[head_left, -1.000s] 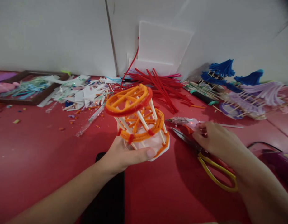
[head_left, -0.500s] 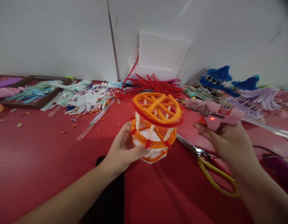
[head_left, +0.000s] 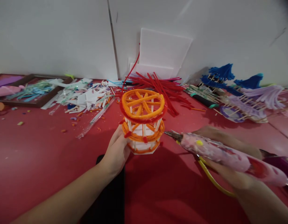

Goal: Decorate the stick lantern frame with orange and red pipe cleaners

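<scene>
1. Head view: the orange frame [head_left: 144,118] is held over the tabletop [head_left: 52,161], well in from its far edge; the left hand [head_left: 115,155] has its fingers clamped on the lower left side.
2. The right hand [head_left: 234,179] has its fingers around the glue gun [head_left: 218,152], tip beside the frame, contact unclear.
3. Two tiers appear joined by pale posts.
4. Its spoked top is uncovered; what else is left cannot be told.

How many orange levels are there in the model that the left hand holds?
3: the spoked top, the middle ring with red bits, and the bottom ring on the white base. The left hand hides part of the model.
</scene>
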A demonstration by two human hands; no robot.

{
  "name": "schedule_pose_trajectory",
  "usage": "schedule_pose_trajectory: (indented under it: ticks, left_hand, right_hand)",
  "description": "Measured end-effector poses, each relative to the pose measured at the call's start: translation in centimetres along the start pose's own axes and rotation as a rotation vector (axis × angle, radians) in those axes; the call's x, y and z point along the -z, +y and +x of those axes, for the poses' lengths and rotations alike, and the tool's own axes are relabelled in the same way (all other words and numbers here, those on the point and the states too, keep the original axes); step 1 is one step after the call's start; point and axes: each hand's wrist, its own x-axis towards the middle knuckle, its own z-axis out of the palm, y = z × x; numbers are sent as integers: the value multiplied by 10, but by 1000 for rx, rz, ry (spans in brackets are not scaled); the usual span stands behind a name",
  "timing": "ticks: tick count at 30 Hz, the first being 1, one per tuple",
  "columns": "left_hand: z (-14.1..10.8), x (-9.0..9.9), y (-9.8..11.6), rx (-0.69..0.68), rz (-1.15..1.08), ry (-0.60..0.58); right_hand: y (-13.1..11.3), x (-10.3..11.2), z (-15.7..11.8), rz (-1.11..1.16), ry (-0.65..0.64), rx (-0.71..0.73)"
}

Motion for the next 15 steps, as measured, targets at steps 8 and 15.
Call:
schedule_pose_trajectory:
  ticks: [8,15]
  left_hand:
    - [0,3,-2,-8,-3,-7]
    - [-1,3,-2,-45,-4,-29]
  right_hand:
    - [-11,0,5,-29,-70,121]
    - [-8,-3,5,3,-33,157]
